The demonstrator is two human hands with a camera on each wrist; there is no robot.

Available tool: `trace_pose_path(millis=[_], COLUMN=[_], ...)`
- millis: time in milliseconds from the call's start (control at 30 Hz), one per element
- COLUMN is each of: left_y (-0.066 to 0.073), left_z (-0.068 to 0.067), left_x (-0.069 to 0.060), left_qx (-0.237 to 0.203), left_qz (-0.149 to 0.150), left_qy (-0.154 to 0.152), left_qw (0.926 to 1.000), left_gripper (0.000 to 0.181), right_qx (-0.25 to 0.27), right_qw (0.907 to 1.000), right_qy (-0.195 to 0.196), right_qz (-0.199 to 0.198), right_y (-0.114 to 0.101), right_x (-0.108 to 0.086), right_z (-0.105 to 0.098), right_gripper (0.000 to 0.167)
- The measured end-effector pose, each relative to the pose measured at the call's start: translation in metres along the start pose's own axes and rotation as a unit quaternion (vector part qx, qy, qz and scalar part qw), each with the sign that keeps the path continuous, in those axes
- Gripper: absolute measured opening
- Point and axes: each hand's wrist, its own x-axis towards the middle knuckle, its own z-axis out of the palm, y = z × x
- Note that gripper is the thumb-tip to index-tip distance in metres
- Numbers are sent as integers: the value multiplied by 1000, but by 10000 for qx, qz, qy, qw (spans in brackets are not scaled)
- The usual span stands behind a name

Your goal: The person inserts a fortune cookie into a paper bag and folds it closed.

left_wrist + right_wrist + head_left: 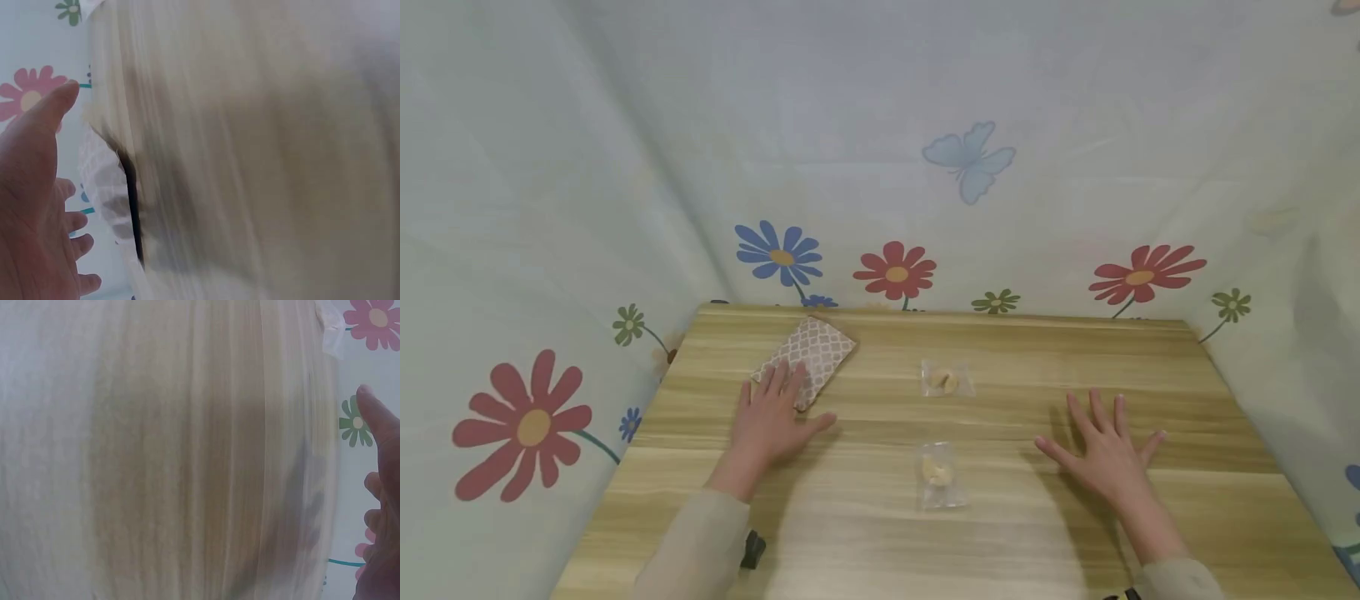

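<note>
My left hand (769,423) is spread flat, palm down, above the left side of the table. Its fingertips overlap the near end of a flat rectangular item with a beige-and-white lattice pattern (817,350); whether they touch it I cannot tell. In the left wrist view this patterned item (105,181) has a dark edge, beyond the left hand (37,206). Two fortune cookies in clear wrappers lie mid-table, a farther one (945,382) and a nearer one (936,472). On the right, my right hand (1105,457) has its fingers spread and holds nothing; its thumb points toward the cookies.
The wood-grain table (1000,550) runs back to a pale curtain (850,108) printed with flowers and a butterfly, which also hangs along both sides. Shadows of the hands fall on the tabletop.
</note>
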Motion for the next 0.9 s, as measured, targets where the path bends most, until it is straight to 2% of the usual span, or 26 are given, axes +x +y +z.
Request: trace_pose_path(millis=[200,467,700,900], left_y=[-1,-2,-1,-2], left_z=[-6,-14,-19,-17], left_x=[23,48,64,77], left_qx=[42,-217,-328,-405], left_qz=[-21,-253,-340,-432], left_qy=[-60,-388,-430,-414], left_qw=[10000,9987,9980,9974], left_gripper=[115,122,124,126], right_qx=[0,-16,15,2], right_qw=[10000,10000,10000,10000], right_qy=[59,44,45,85], right_qz=[-23,5,-11,-14], right_y=[-1,0,-5,-8], right_x=[0,2,3,2], right_z=[-1,-1,-3,-3], right_gripper=[105,106,106,106])
